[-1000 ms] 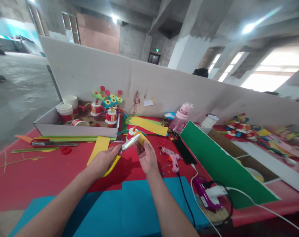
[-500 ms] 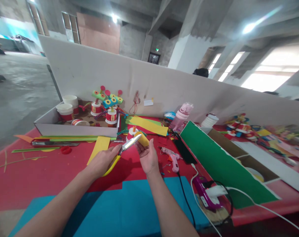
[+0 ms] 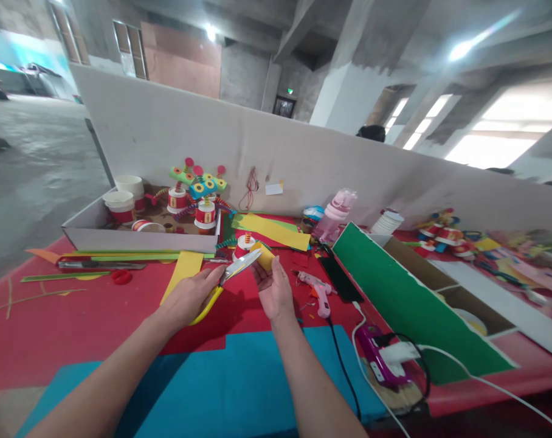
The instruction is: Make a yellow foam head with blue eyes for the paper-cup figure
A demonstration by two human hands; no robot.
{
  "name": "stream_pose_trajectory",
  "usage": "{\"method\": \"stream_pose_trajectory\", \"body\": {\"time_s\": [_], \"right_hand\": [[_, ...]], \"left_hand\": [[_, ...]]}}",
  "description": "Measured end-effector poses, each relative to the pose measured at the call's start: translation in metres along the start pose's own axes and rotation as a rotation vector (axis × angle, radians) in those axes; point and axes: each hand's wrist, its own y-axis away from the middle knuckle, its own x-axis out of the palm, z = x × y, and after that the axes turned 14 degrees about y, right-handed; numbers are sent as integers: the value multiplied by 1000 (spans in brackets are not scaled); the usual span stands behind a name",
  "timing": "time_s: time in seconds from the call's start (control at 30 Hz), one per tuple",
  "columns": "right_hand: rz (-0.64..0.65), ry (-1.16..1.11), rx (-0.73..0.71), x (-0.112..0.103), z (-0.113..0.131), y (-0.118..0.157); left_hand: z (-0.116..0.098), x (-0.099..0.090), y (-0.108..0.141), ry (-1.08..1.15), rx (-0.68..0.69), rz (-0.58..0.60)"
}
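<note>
My left hand (image 3: 191, 298) is closed around a pair of scissors (image 3: 242, 265) with yellow handles, the blades pointing up and to the right. Curled yellow paper (image 3: 265, 258) sits in the fingers of my right hand (image 3: 275, 289), and the scissor tips lie against or just in front of its left edge. Directly behind the blades stands a red and white paper cup (image 3: 244, 246) with coiled green paper arms. A yellow paper strip (image 3: 185, 274) lies on the red table beyond my left hand. Right of my right hand rests a pink glue gun (image 3: 319, 292).
A white box (image 3: 143, 241) at the back left holds cups and finished cup figures (image 3: 205, 213). A blue sheet (image 3: 253, 377) covers the near edge. On the right are a black phone (image 3: 342, 280), a purple power strip (image 3: 383, 362), cables and a green-sided box (image 3: 408, 304).
The scissor blades have shifted very slightly, and the yellow paper has turned a little in my right fingers. Both hands stay almost in place.
</note>
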Motion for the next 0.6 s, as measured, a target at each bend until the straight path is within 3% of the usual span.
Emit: {"method": "stream_pose_trajectory", "body": {"time_s": [0.6], "right_hand": [[-26, -15, -7, 5, -3, 3]], "left_hand": [[-1, -1, 1, -36, -21, -21]]}}
